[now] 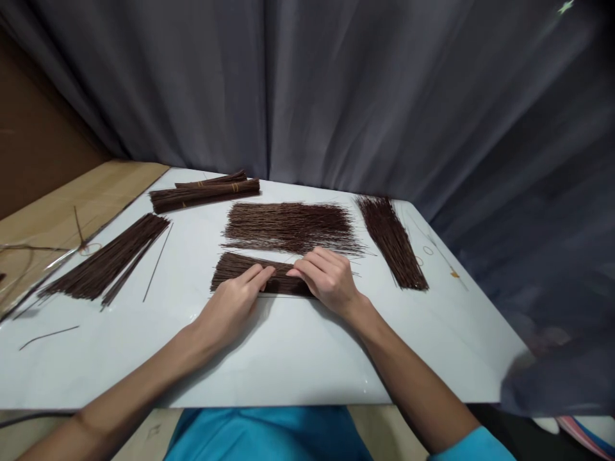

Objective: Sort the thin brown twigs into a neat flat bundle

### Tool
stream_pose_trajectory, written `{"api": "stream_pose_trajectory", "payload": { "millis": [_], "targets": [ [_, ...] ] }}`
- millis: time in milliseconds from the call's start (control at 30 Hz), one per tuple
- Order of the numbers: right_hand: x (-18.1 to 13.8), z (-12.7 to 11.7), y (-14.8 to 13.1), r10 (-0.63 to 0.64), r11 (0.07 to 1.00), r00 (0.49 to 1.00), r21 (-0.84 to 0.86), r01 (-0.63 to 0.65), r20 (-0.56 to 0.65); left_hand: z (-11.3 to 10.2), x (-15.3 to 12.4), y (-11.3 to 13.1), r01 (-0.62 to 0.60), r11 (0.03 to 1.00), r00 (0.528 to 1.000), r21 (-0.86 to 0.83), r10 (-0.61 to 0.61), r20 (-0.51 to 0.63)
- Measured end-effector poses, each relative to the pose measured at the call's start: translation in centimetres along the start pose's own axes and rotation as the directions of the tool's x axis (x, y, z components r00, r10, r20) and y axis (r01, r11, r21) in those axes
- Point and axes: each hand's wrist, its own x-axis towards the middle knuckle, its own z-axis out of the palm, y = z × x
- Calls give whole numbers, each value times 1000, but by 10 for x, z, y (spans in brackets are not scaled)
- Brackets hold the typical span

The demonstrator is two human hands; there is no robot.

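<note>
A loose bundle of thin dark brown sticks (240, 267) lies crosswise on the white table in front of me, partly covered by my hands. My left hand (236, 298) is over its left half, the thumb and fingers pinched together at the sticks. Over the right end, my right hand (329, 278) is closed, with its fingertips at the sticks and facing the left hand across a small gap. Single strands between the fingertips are too fine to make out. Just behind lies a wider, spread layer of similar sticks (288, 225).
Banded bundles (206, 194) lie at the back left, a fanned pile (115, 259) at the left, and another pile (391, 243) at the right. Rubber bands (428, 250) lie near the right edge. Cardboard (91, 189) borders the left; a grey curtain (307, 96) hangs behind.
</note>
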Motion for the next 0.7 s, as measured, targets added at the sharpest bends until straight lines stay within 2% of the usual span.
{"api": "stream_pose_trajectory", "payload": {
  "millis": [167,267,433,600,700],
  "targets": [
    [-1,6,4,28,994,999,108,-29,17,-6,0,3,41,985,999,169,-45,24],
    [-2,10,7,75,981,994,173,-89,84,-7,1,3,52,975,998,216,-59,26],
    [-4,13,7,129,964,973,207,-169,192,-7,2,-1,68,983,997,173,-72,19],
    [-4,12,1,149,968,968,171,-184,200,-5,3,-3,80,996,997,47,-79,-20],
    [-3,9,-2,186,965,967,154,-213,173,-3,3,-5,83,996,996,35,-82,-18]
  ]
}}
